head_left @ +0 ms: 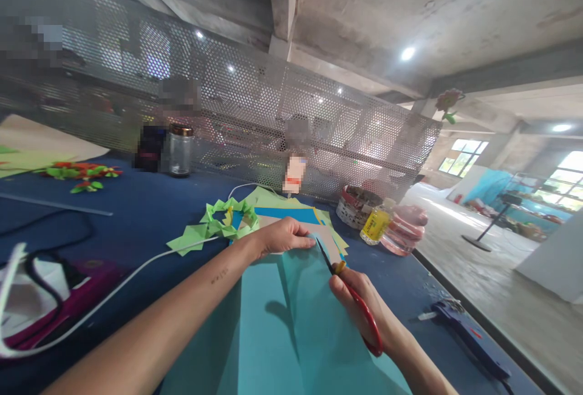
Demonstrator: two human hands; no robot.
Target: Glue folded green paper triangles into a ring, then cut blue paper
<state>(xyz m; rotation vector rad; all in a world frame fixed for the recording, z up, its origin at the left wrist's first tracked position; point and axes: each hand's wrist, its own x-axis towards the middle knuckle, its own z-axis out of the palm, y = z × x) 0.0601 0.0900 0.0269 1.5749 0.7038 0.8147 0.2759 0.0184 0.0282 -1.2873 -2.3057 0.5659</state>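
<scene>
A large sheet of turquoise paper (268, 334) with a crease down it spreads in front of me. My left hand (288, 237) pinches its far edge between thumb and fingers. Around the red-handled scissors (371, 329) my right hand (359, 291) is closed, at the right side of the sheet. The dark blades point up and left, their tips close to my left thumb at the paper's edge. Whether the blades are cutting into the sheet I cannot tell. Under the far edge lies a stack of coloured paper (296, 216) in pink, blue and pale green.
A green folded-paper ring (214, 225) lies left of the stack. To the right stand a yellow-labelled bottle (376, 225), a pink container (404, 231) and a round basket (353, 206). A glue gun (471, 337) rests near the right edge. A glass jar (181, 152) stands before the perforated screen (237, 121).
</scene>
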